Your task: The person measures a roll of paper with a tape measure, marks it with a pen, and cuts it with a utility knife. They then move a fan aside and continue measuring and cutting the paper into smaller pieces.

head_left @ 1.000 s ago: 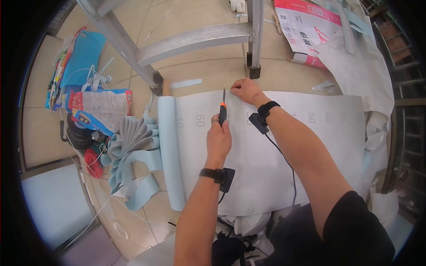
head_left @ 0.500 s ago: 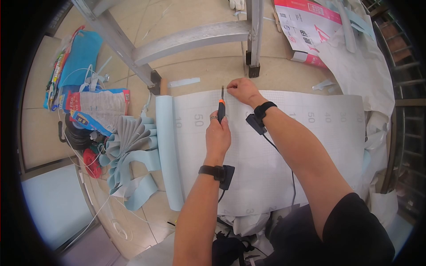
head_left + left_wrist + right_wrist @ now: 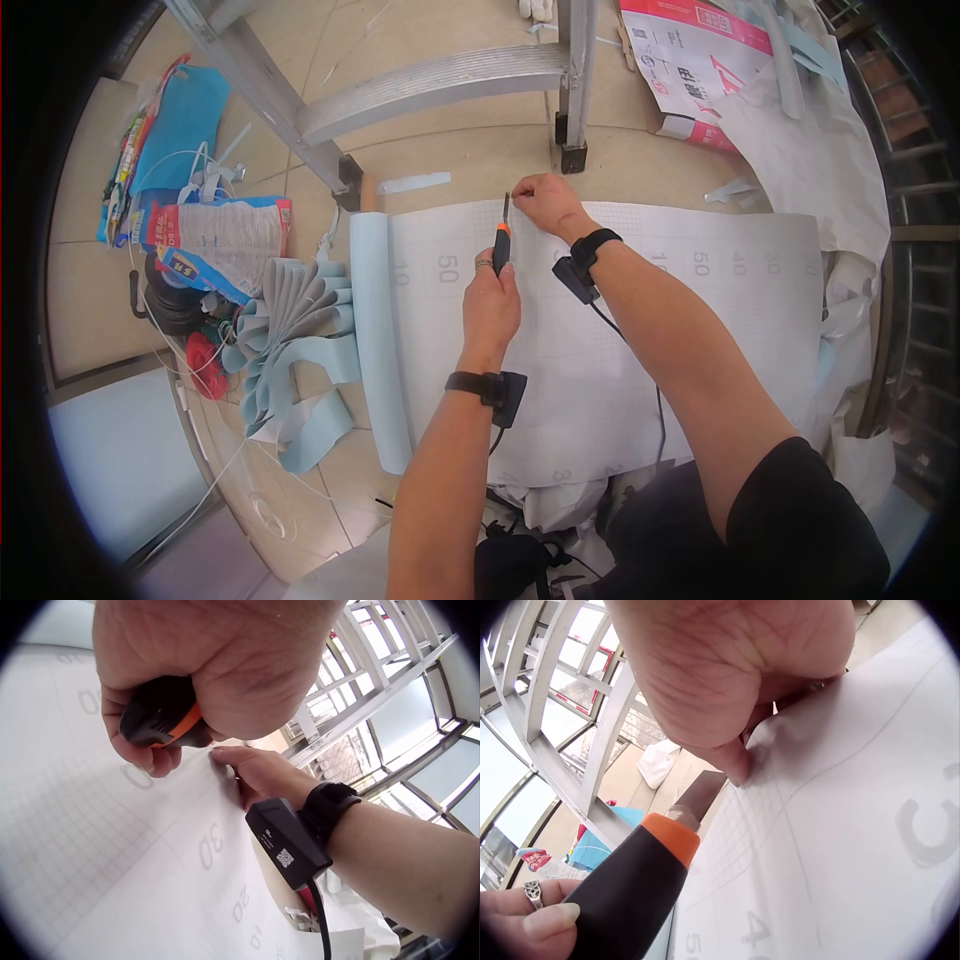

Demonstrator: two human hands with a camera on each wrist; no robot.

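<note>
My left hand (image 3: 490, 310) grips a utility knife (image 3: 502, 250) with a black and orange handle, its blade (image 3: 703, 791) pointing away from me at the far edge of a white sheet (image 3: 590, 370). Gridlines and large grey numbers are printed on this backing. At the left the sheet ends in a light blue roll (image 3: 374, 330). My right hand (image 3: 550, 207) pinches the sheet's far edge just right of the blade tip. From the right wrist, its thumb (image 3: 735, 765) shows at the edge, while the other fingers are partly hidden by the palm.
A metal ladder (image 3: 430, 95) stands just past the sheet, one foot near the roll. Left lie blue pleated strips (image 3: 290, 310), a printed bag (image 3: 235, 240) and a red object (image 3: 205, 365). A pink and white package (image 3: 690, 75) lies at the far right.
The knife tip has tilted slightly to the right, closer to my right fingers. My right hand has shifted a little left; the sheet and roll have hardly moved.
</note>
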